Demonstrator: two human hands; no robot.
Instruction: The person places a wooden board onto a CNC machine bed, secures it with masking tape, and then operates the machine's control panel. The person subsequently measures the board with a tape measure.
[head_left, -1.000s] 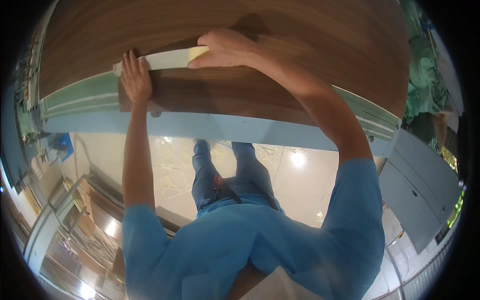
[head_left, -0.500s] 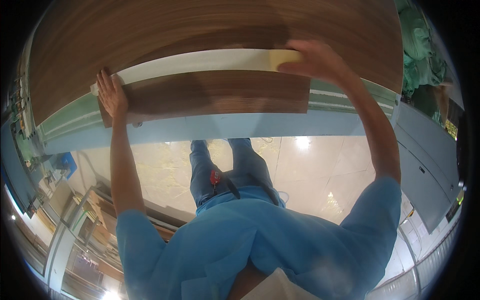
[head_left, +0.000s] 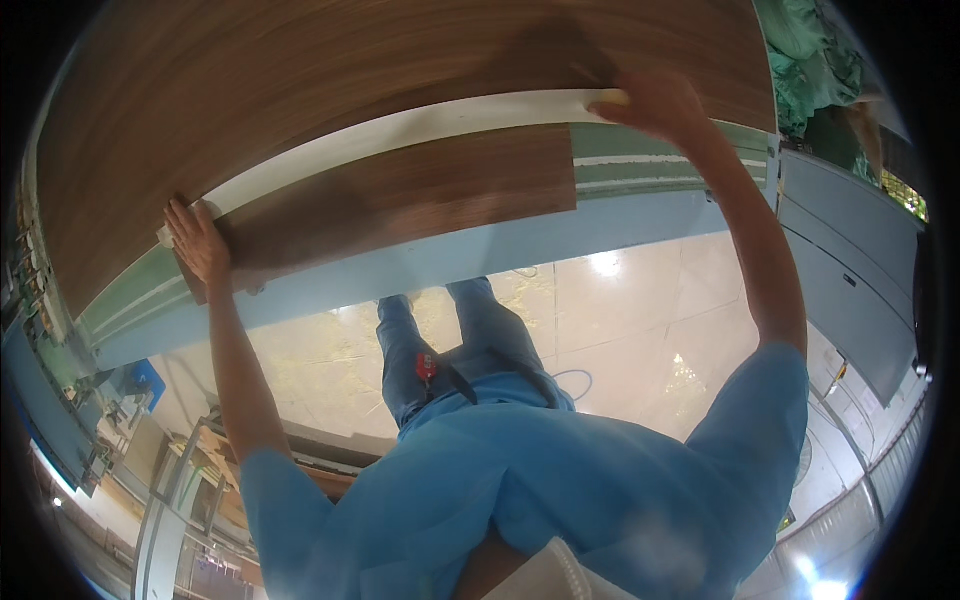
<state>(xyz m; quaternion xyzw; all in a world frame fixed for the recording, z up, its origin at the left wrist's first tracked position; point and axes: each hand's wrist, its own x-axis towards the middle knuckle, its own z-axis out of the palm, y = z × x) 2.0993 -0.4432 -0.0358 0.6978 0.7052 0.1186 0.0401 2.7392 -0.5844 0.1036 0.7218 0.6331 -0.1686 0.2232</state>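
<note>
A long white strip (head_left: 400, 125) lies between a large brown wood-grain panel (head_left: 330, 60) and a narrower brown wood-grain board (head_left: 420, 190) in front of it. My left hand (head_left: 200, 240) rests at the strip's left end, fingers stretched out and pressed over it. At the strip's right end my right hand (head_left: 660, 105) is closed round a pale yellow block (head_left: 612, 98), mostly hidden under the fingers. Whether the block touches the strip's top or its edge, I cannot tell.
A light blue bench edge (head_left: 420, 255) with green, white-striped surface (head_left: 640, 172) lies under the boards. Green cloth (head_left: 810, 70) hangs at the far right, above a grey cabinet (head_left: 850, 260). Shelving with boards (head_left: 215, 450) stands at lower left. Yellowish dust (head_left: 330, 360) is scattered on the tiled floor.
My right hand has slid rightward along the strip with the yellow block, which shows less now. My left hand stays on the strip's left end. The whole view has tilted and shifted slightly.
</note>
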